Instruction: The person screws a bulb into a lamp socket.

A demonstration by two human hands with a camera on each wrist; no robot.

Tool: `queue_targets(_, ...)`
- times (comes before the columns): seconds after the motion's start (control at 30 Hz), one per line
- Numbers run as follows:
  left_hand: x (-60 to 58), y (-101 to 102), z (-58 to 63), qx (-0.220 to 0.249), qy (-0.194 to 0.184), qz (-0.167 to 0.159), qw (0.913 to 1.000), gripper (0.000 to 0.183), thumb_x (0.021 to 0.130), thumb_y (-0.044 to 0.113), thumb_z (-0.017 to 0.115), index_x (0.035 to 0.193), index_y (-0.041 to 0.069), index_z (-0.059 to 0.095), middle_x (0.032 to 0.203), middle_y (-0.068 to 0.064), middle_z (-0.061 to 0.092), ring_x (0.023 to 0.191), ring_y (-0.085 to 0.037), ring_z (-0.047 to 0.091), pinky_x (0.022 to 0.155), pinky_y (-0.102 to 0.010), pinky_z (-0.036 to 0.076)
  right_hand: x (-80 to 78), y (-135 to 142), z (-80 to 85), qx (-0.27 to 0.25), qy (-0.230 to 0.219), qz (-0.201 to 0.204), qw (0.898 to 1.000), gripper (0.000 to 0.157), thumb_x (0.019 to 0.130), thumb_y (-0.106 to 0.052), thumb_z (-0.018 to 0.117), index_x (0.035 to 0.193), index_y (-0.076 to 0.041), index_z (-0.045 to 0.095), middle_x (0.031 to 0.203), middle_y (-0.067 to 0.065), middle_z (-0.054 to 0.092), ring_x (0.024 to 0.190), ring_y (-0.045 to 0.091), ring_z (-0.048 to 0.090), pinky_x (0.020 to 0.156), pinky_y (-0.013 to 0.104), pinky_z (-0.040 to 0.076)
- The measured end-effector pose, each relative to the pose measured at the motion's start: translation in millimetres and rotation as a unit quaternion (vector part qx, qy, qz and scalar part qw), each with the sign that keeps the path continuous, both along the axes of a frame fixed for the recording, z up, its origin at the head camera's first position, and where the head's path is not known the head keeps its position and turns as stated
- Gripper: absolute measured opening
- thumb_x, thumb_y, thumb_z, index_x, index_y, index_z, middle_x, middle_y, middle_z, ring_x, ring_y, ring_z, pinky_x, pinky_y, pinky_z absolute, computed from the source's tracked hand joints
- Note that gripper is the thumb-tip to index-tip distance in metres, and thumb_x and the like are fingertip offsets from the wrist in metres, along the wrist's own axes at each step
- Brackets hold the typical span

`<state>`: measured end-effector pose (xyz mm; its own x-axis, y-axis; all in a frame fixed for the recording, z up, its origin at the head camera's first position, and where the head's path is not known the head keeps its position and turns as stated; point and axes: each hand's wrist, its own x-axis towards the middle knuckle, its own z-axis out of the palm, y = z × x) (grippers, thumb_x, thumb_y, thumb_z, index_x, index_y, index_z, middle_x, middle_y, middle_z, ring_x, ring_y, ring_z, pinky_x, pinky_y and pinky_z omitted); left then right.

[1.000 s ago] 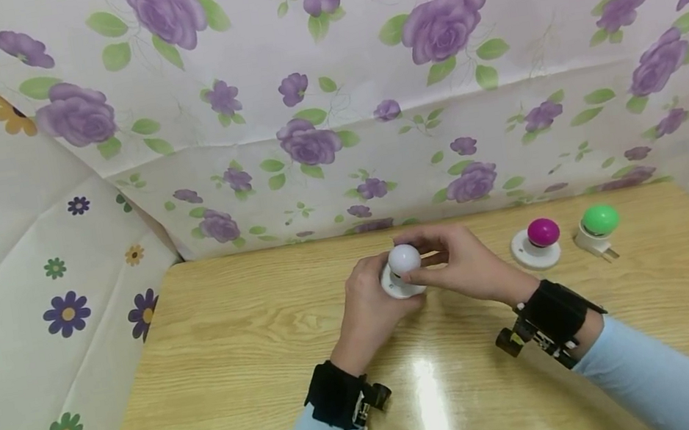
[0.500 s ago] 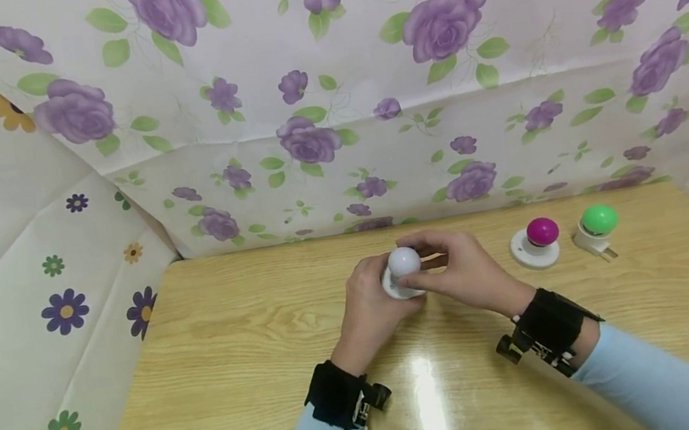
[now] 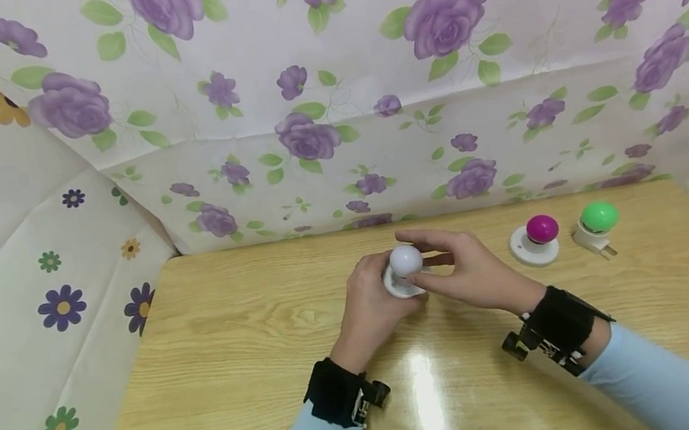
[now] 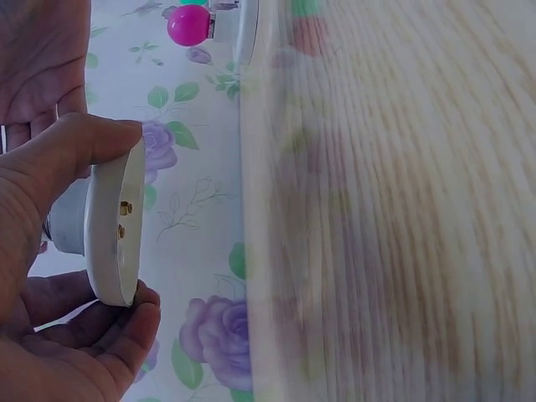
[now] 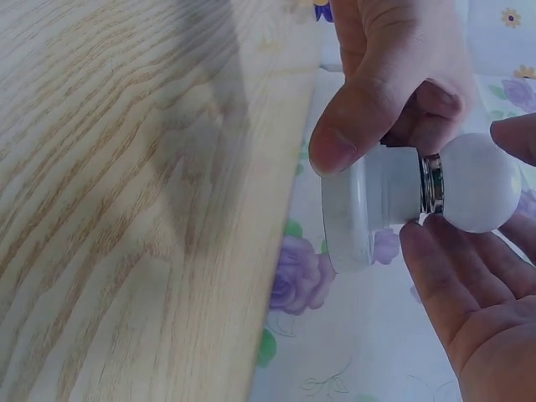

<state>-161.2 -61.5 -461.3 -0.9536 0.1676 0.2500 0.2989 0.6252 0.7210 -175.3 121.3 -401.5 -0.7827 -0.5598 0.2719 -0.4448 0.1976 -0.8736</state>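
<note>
My left hand (image 3: 373, 296) grips a white round lamp holder (image 3: 399, 290) by its base. In the left wrist view, the holder's hollow underside shows brass screws, held up off the table. A white light bulb (image 3: 406, 260) sits in the holder's socket; a band of its metal screw thread (image 5: 431, 184) shows between glass and socket in the right wrist view. Around the bulb curl the thumb and fingers of my right hand (image 3: 464, 265), with fingertips at its glass and collar.
To the right on the wooden table (image 3: 242, 379) stand a magenta bulb (image 3: 543, 229) in a white round holder (image 3: 534, 255) and a green bulb (image 3: 599, 216) in a white plug-in socket (image 3: 592, 240). Flowered cloth (image 3: 250, 207) rises behind the table and at its sides.
My right hand has shifted slightly right, and its fingers have spread a little around the bulb. The left hand keeps its grip on the holder almost unmoved.
</note>
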Motion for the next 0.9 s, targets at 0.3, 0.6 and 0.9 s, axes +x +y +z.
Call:
queue_targets(0.3,0.5,1.2,0.4,-0.001,0.006,-0.002,1.0000,0.066,0.066,0.038,0.081,0.122,0.014,0.056,0.113,0.004,0.053,0.101,-0.009,0.049,0.083,-0.028,0.044,-4.0,3.8,-16.1,-0.001,0.001,-0.022,1.000,0.047,0.082,-0.021,0.071,0.126,-0.011,0.056,0.121,-0.002,0.057,0.103,0.015,0.057,0.083,0.040,0.048)
queue_targets(0.6,1.5,2.1,0.2,0.002,0.014,-0.005,0.9999,0.065,0.065,0.036,0.082,0.121,0.014,0.056,0.113,0.004,0.053,0.102,-0.010,0.050,0.084,-0.029,0.044,-4.4,2.4,-28.3,-0.005,0.055,-0.068,0.996,0.049,0.078,-0.032,0.075,0.122,-0.018,0.059,0.117,-0.007,0.059,0.096,0.011,0.059,0.077,0.036,0.051)
queue_targets(0.9,2.4,1.1,1.2,-0.005,0.014,-0.004,0.9999,0.066,0.065,0.036,0.082,0.121,0.014,0.057,0.112,0.004,0.053,0.101,-0.010,0.050,0.084,-0.027,0.043,-1.9,5.3,-20.0,0.003,0.075,-0.056,0.996,0.060,0.081,-0.032,0.072,0.135,-0.029,0.047,0.131,-0.009,0.049,0.113,0.013,0.051,0.086,0.038,0.046)
